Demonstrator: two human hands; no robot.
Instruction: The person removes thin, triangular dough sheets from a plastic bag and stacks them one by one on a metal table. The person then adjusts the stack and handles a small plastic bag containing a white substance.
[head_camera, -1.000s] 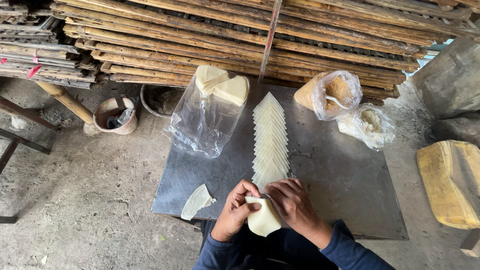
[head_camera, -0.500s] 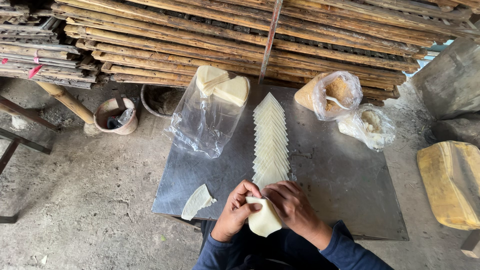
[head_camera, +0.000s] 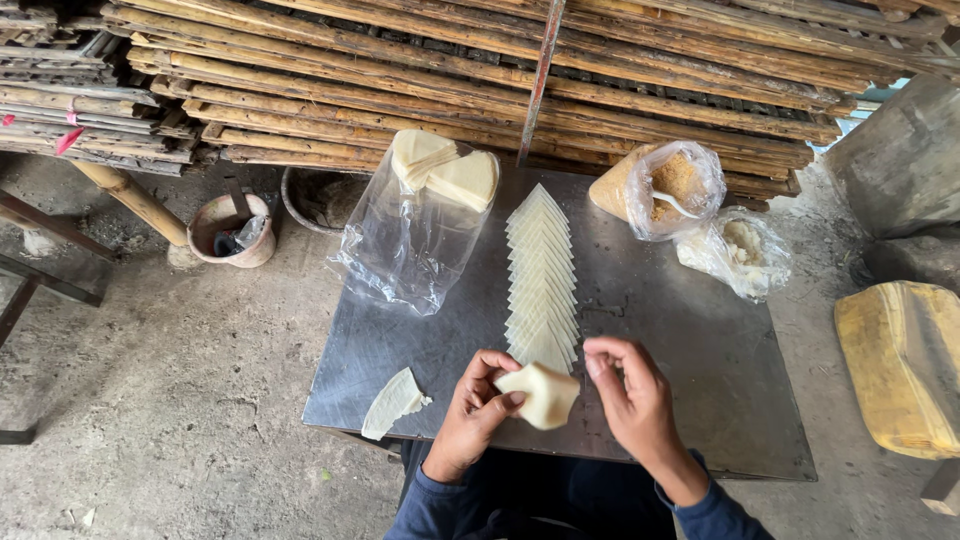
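Note:
My left hand (head_camera: 475, 408) pinches a pale folded dough wrapper (head_camera: 543, 394) near the front edge of a grey metal table (head_camera: 690, 350). My right hand (head_camera: 630, 392) hovers just right of the wrapper, fingers apart, holding nothing. Directly beyond my hands a long overlapping row of triangular wrappers (head_camera: 541, 280) runs toward the far side. A single loose wrapper piece (head_camera: 393, 403) lies at the front left corner of the table.
A clear plastic bag (head_camera: 415, 235) with stacked wrappers lies at the back left. Two bags of filling (head_camera: 660, 187) (head_camera: 738, 252) sit at the back right. Stacked bamboo racks (head_camera: 500, 70) stand behind. A small pot (head_camera: 232, 230) and a yellow container (head_camera: 900, 365) rest on the concrete floor.
My right hand has let go of the folded wrapper and moved slightly right. The left hand has lifted the wrapper a little and keeps hold of it.

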